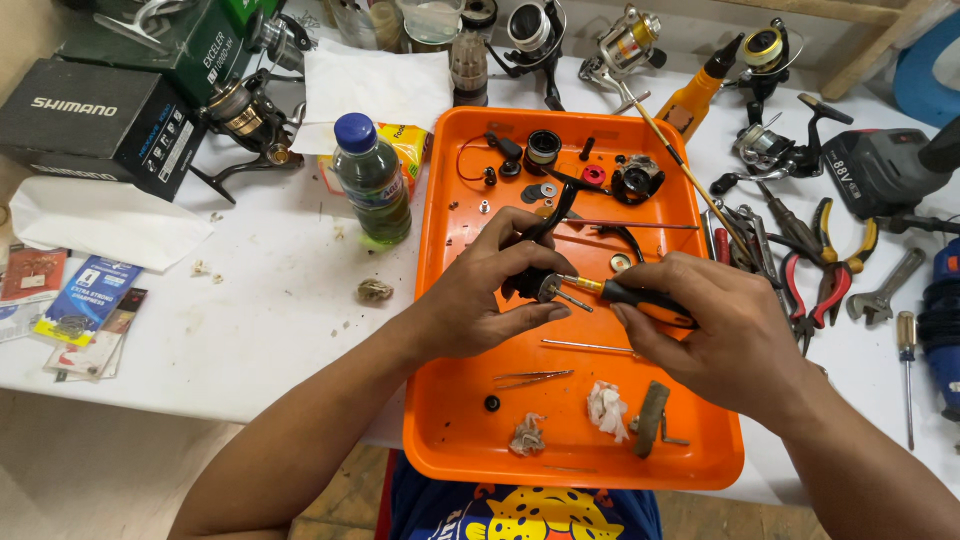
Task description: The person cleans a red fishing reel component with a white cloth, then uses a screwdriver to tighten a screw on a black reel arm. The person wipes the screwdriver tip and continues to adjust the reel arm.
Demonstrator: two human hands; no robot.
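Observation:
Over the orange tray [450, 420], my left hand [490, 285] grips a black fishing reel body [545, 262] with its handle arm pointing up and away. My right hand [715, 335] holds a screwdriver with a black and orange handle [640, 298]; its tip meets the reel body at a small round side plate. Loose reel parts lie at the tray's far end: a black spool [542, 148], a red washer [594, 174], a rotor piece [637, 178]. Tweezers [533, 378], a thin rod [585, 346], wads of tissue [607, 408] and a small brush [651, 418] lie near the front.
A green bottle with a blue cap [372, 180] stands left of the tray. Several reels and dark boxes [95, 120] line the table's back. Pliers [830, 270], a wrench [885, 290] and a screwdriver [906, 370] lie to the right, next to a cordless tool [885, 170].

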